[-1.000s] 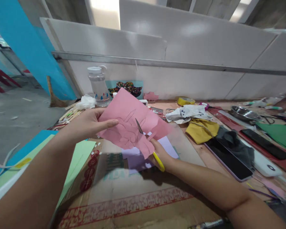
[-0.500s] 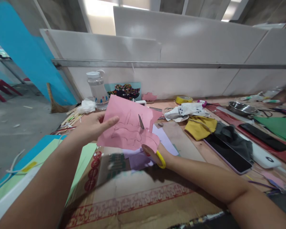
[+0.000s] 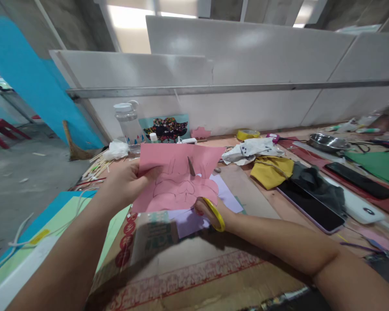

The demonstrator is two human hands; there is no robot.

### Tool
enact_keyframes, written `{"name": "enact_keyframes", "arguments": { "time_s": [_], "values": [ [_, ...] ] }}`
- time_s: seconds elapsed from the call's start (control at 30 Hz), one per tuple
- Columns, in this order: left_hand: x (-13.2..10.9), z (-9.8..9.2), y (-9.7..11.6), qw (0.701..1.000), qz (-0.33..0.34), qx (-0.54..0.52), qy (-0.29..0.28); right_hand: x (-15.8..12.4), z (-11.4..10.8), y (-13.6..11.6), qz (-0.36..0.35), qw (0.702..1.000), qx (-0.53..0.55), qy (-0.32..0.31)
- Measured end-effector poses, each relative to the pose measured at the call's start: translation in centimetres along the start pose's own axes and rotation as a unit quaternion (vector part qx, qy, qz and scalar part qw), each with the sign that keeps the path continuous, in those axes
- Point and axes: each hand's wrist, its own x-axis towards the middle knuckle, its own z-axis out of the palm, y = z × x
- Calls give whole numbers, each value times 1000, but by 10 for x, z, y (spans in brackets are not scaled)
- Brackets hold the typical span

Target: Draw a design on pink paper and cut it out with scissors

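Between my two hands is a pink sheet of paper (image 3: 175, 190) with a pencil outline drawn on it, raised above the table. My left hand (image 3: 126, 181) pinches its left edge, thumb on the near face. In my right hand (image 3: 210, 211) are scissors with yellow handles (image 3: 217, 218), at the sheet's lower right. One dark blade (image 3: 191, 166) shows in front of the paper; the rest of the scissors is hidden behind the sheet and my fingers. Below lie purple paper sheets (image 3: 191, 222) on a flat piece of cardboard (image 3: 194, 263).
Green and blue sheets (image 3: 58, 220) lie at the left with a white cable. Behind stand a water bottle (image 3: 129, 125) and a decorated picture (image 3: 167, 128). On the right are a yellow cloth (image 3: 272, 172), a phone (image 3: 311, 207), a black phone (image 3: 358, 179) and a metal bowl (image 3: 329, 142).
The pink sheet has turned to lie more level and its upper right part now spreads out flat to the right. My left hand has shifted slightly downward. The scissors stay at the sheet.
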Motion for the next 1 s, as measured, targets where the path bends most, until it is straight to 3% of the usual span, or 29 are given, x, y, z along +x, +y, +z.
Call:
{"name": "enact_keyframes", "arguments": {
  "time_s": [0.33,0.57,1.0],
  "values": [
    [7,19,-16,986,-86,-133,-46,1,-1,18,49,995,88,-17],
    [14,37,-29,965,-94,-241,-39,8,-3,8,76,989,125,0],
    [16,42,-39,962,-94,-253,-45,11,-6,1,115,983,135,47]
  ]
}}
